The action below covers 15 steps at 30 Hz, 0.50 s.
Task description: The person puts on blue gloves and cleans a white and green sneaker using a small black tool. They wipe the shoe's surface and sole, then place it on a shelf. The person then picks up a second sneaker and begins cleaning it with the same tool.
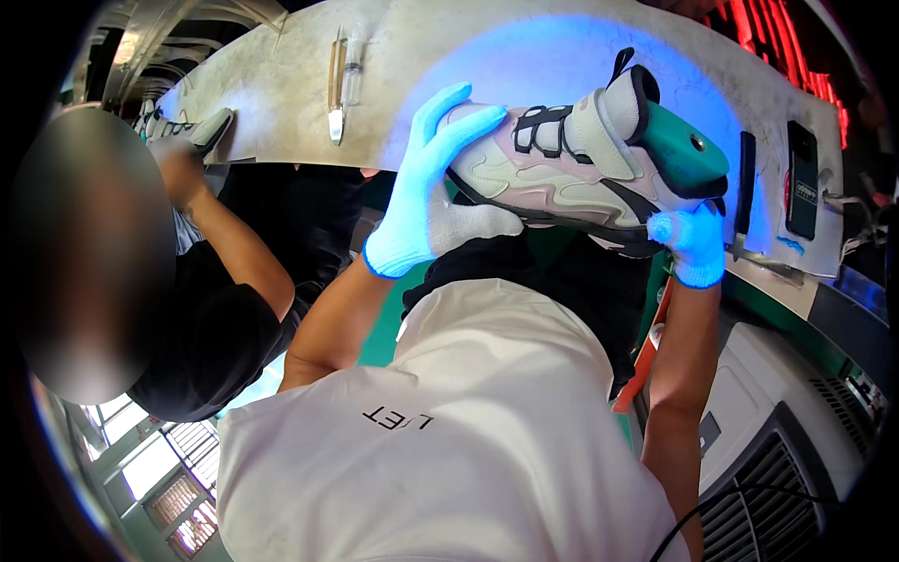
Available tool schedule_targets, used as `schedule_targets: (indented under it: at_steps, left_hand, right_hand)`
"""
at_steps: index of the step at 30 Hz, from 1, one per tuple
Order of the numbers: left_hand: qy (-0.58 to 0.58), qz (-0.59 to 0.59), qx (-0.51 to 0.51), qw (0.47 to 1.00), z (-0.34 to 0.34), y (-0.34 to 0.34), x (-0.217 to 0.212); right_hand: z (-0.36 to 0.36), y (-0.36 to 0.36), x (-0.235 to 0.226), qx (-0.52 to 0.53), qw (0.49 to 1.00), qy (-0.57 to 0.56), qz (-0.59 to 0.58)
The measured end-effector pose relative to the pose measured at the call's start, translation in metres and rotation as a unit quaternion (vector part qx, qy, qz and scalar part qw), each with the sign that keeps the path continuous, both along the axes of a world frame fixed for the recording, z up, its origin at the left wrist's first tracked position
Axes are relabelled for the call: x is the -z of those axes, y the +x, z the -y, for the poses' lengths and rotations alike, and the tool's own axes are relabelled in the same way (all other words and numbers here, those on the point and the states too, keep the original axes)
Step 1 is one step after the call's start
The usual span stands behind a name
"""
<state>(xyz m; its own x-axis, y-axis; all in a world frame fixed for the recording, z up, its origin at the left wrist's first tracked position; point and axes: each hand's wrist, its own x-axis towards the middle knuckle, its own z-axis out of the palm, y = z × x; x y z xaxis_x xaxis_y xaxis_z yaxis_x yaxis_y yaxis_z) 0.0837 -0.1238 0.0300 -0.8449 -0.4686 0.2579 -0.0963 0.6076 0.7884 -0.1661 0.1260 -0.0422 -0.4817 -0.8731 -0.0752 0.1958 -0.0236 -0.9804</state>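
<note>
A grey and pale-mauve sneaker with black laces lies on its side in the air at the table's near edge, its toe to the left. From its collar a green shoe last sticks out to the right. My left hand, in a white knit glove, grips the toe end with fingers over the top and thumb along the sole side. Round the heel end closes my gloved right hand; its far fingers are hidden behind the shoe. Both gloves glow blue under the light.
On the white table lie a brush-like tool and a clear syringe-like tube. At the right are a dark bar and a black phone-like device. A co-worker's arm is at the left, near another shoe.
</note>
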Motion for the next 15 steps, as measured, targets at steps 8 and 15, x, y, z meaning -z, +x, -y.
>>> schedule_targets:
  at_steps: [8, 15]
  left_hand:
    - [0.041, 0.032, -0.028, 0.998, -0.004, -0.006, -0.004]
    - [-0.022, 0.090, -0.040, 0.995, -0.012, -0.013, -0.021]
  right_hand:
    - [0.002, 0.003, -0.006, 0.041, 0.999, -0.017, 0.026]
    - [0.001, 0.000, -0.010, 0.017, 0.999, 0.023, -0.026]
